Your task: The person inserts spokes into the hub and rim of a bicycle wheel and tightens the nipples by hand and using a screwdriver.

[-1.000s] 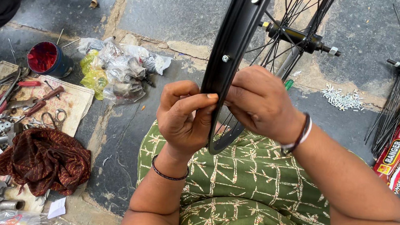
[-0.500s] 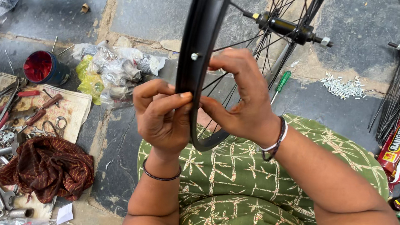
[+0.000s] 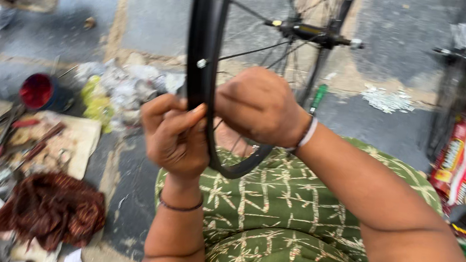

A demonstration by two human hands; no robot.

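Grey concrete floor (image 3: pixel 413 29) forms the ground beneath the work. At the lower arc of a black bicycle wheel rim (image 3: pixel 204 43), held upright above a green patterned lap (image 3: pixel 271 209), the left hand (image 3: pixel 174 137) is curled closed, its thumb and forefinger pinched against the rim's edge. The right hand (image 3: pixel 258 105) is clenched around the rim from the other side, just beside the left. Thin spokes run from the rim to the hub (image 3: pixel 311 33). Further left, a red pot (image 3: pixel 37 90), scattered tools on a board (image 3: pixel 21 139) and a brown rag (image 3: pixel 49 210) are seen on the floor.
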